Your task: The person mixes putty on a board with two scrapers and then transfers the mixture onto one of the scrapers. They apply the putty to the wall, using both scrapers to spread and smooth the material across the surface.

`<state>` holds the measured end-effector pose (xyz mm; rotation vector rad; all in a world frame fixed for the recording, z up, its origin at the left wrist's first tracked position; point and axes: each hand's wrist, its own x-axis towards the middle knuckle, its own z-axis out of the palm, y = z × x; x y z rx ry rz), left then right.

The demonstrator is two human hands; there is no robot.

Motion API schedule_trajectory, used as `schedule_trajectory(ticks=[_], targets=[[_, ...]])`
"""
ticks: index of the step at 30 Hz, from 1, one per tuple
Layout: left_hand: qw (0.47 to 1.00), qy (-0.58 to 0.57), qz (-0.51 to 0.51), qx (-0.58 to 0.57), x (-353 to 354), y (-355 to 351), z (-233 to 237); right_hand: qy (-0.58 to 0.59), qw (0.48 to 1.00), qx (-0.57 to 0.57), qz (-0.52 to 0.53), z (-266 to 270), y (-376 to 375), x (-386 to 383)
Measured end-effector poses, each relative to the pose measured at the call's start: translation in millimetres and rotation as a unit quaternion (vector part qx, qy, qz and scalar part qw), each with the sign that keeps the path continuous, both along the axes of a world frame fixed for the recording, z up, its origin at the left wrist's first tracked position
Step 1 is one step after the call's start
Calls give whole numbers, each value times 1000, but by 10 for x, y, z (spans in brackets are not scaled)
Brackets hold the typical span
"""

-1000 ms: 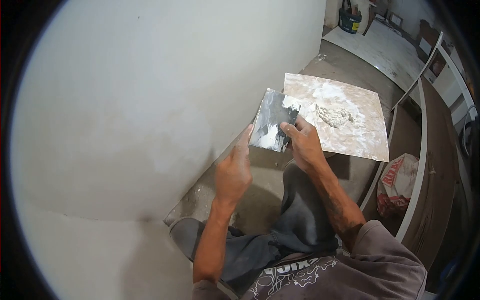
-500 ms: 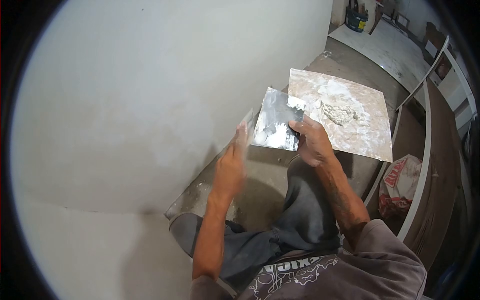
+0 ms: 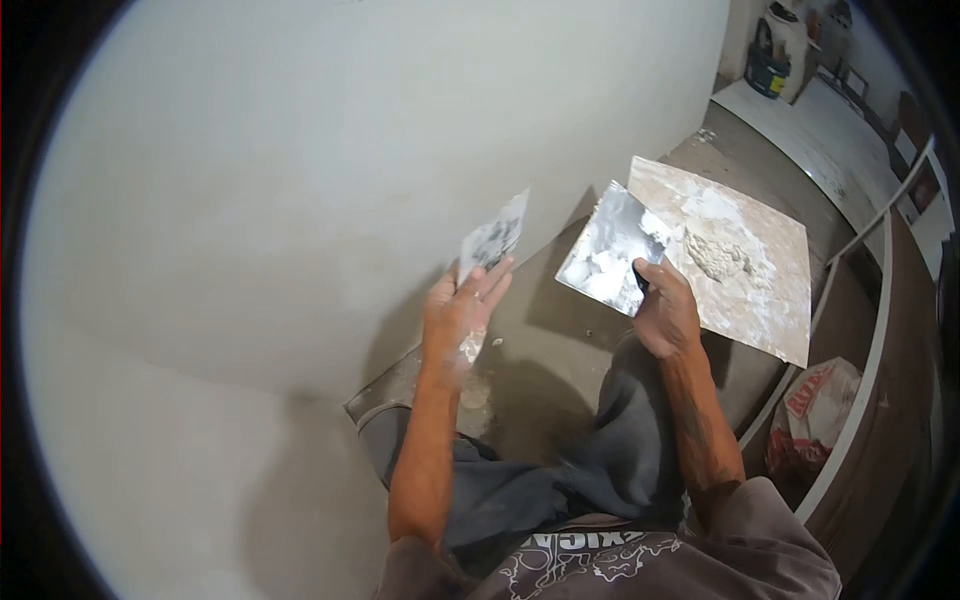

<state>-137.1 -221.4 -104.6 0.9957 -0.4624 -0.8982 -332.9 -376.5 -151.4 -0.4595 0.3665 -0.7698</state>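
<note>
Writing: red letters on the crumpled bag (image 3: pixel 818 412), lower right, start "RIZ"; remainder unclear. White print on the shirt (image 3: pixel 700 560) gives "EXIC" legibly; the rest is lost in folds. Bucket (image 3: pixel 767 72) at top right bears a yellow label, too small to read.

Left hand (image 3: pixel 462 312): raised in front of the wall (image 3: pixel 250 180), forearm near upright in view, wrist roughly straight. Fingers closed on the lower end of a thin, smeared scraper (image 3: pixel 497 235), its blade tilted up and to the right. Contact with wall: cannot tell.

Right hand (image 3: pixel 668 308): forearm angled up and slightly left. Fingers gripping the dark square plate (image 3: pixel 612 250) at its right edge, thumb laid on the face; white paste smeared across it. Plate well apart from scraper.

Pale board (image 3: pixel 785 318) lies just beyond the plate, holding a lumpy paste mound (image 3: pixel 718 258).
</note>
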Motion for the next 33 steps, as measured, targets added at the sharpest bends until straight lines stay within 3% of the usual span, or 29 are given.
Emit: schedule_trajectory(ticks=[2, 8, 12, 15, 18, 21, 24, 29, 33], targets=[[999, -9, -13, -36, -10, -30, 38, 0, 1000, 3, -8, -36, 6, 29], [971, -201, -113, -67, -57, 7, 211, -13, 1000, -17, -6, -106, 10, 20], [997, -44, -53, 18, 5, 4, 169, -16, 1000, -17, -9, -123, 31, 32], [966, -232, -19, 108, 190, 4, 27, -17, 1000, -15, -12, -140, 48, 46], [920, -370, 120, 49, 169, -51, 14, -27, 1000, -13, 0, -97, 21, 56], [983, -141, 115, 7, 106, 2, 23, -4, 999, -37, -13, 12, 43, 53], [996, 58, 39, 57, 210, 53, -92, 18, 995, -102, -12, 218, 41, -11], [992, 127, 4, 23, 265, 17, -192, 14, 968, -244, -62, 500, 127, 98], [993, 104, -48, 33, 178, 21, -17, 159, 911, -373, -79, 496, 82, 88]])
